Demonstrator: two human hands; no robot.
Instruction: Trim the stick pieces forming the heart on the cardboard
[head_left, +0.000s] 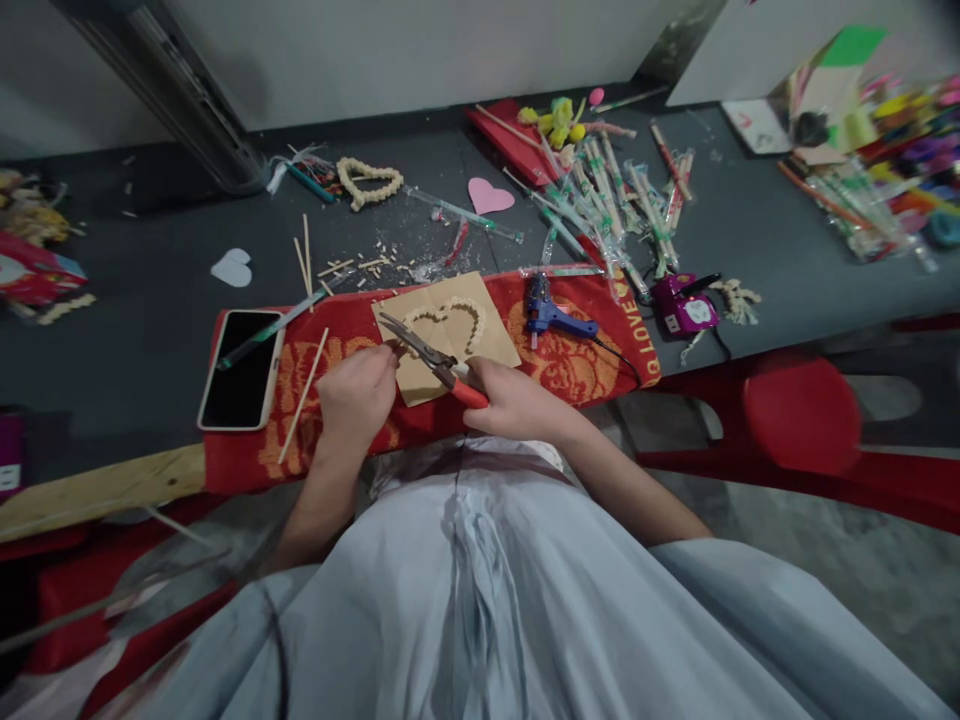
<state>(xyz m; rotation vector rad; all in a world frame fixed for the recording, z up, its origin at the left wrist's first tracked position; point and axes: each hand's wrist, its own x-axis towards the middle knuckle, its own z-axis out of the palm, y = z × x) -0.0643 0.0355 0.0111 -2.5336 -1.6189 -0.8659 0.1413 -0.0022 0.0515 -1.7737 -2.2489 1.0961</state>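
Note:
My right hand (517, 400) is wrapped round the red-handled shears (427, 350), whose long grey blades point away and to the left. My left hand (358, 395) is closed in a fist beside the blade tips; whatever its fingers pinch is hidden. Under the shears lies a square of brown paper (495, 310), and on it a heart outline (474, 318) built of small pale pieces. The blades cover part of the outline's left side. The paper rests on a red patterned towel (577, 370) at the table's front edge.
A phone (240, 385) with a pen across it lies left, near a thin stick (304, 395). Right of the paper is a blue glue gun (559, 318) with a cord. Behind are a finished-looking heart frame (367, 185), a pink paper heart (490, 196) and wrapped sticks (607, 190).

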